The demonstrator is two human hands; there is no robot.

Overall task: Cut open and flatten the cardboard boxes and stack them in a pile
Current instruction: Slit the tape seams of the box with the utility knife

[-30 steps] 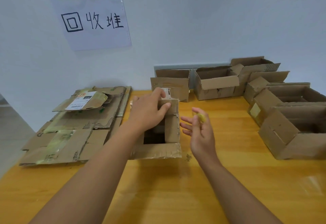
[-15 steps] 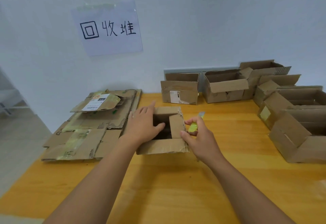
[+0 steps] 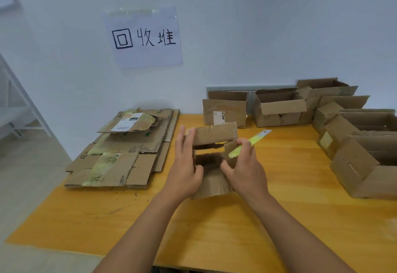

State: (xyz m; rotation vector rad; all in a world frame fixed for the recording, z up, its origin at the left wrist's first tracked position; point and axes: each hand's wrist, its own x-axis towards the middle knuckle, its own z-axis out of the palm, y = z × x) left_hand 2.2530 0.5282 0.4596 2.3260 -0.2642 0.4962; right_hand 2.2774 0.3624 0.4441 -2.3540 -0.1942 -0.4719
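Note:
A small open cardboard box (image 3: 214, 137) sits mid-table, tilted up between both hands, its dark inside facing me. My left hand (image 3: 184, 165) grips its left wall, thumb inside. My right hand (image 3: 245, 165) presses on the right wall while holding a yellow utility knife (image 3: 250, 141), whose blade points up and to the right. A pile of flattened cardboard (image 3: 120, 150) with tape and a shipping label lies to the left.
Several unflattened open boxes (image 3: 277, 109) line the back wall and the right side (image 3: 365, 161) of the yellow wooden table (image 3: 214, 229). A paper sign (image 3: 144, 38) hangs on the wall above the pile. The table's left edge drops to the floor.
The box has been lifted and tipped toward me, its far flap now raised. Both hands moved onto its side walls. The camera view shifted left.

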